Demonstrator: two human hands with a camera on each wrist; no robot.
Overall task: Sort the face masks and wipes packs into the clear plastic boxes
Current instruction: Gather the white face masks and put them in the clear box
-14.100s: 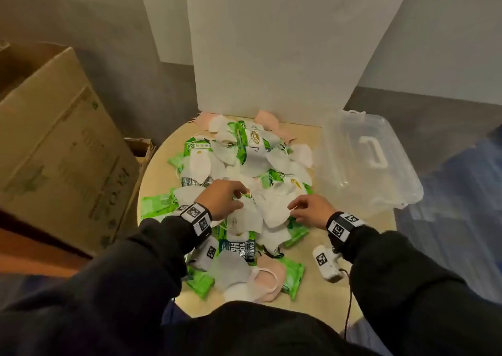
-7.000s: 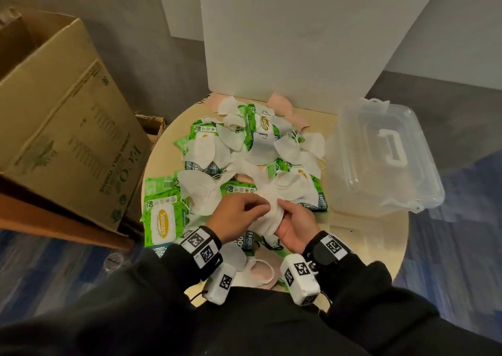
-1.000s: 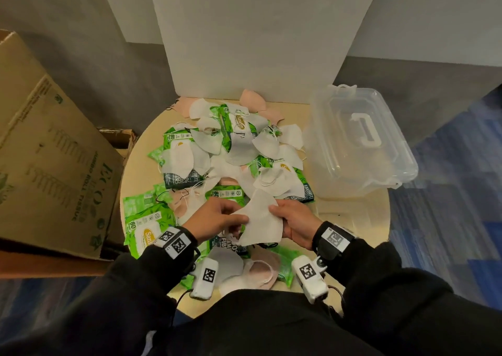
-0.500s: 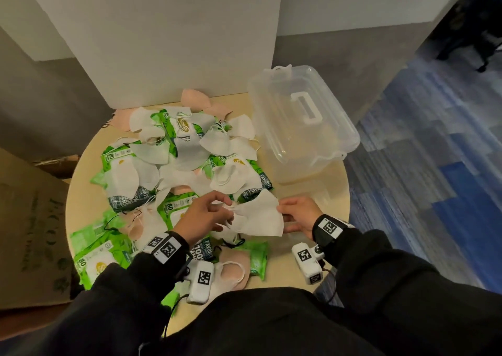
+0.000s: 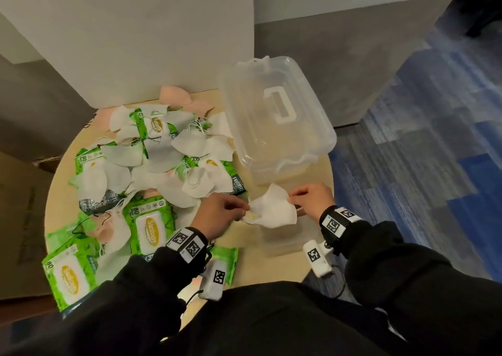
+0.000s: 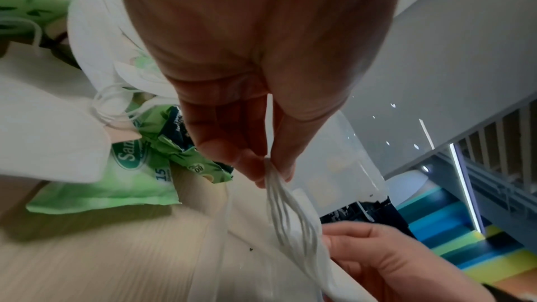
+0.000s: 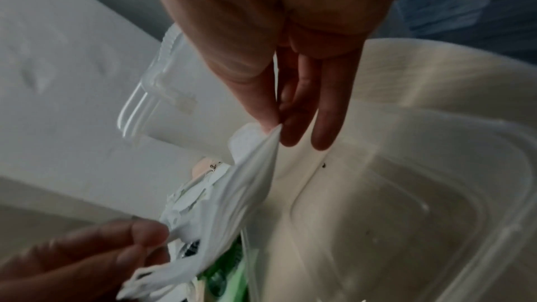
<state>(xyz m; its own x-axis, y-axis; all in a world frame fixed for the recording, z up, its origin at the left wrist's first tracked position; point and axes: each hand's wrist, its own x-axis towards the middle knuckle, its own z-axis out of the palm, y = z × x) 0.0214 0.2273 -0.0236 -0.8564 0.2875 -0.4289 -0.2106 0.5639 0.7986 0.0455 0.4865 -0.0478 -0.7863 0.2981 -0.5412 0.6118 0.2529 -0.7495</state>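
A white face mask (image 5: 274, 211), folded flat with thin ear loops, hangs stretched between both hands: the left hand (image 5: 217, 215) pinches its loops, the right hand (image 5: 312, 199) pinches the opposite edge. It sits over an open clear box (image 5: 282, 240) (barely visible) just in front of the lidded clear box (image 5: 274, 119). The pile of masks and wipes packs (image 5: 148, 226) lies left of that lidded box, toward the round table's (image 5: 252, 268) rim.

Held face mask (image 5: 273, 210): soft matt white nonwoven cloth. Wipes packs (image 5: 148, 229): glossy green plastic film, crinkled at seams. Lidded box (image 5: 274, 116): clear smooth plastic; desk (image 5: 285, 263): pale matt wood-grain finish.
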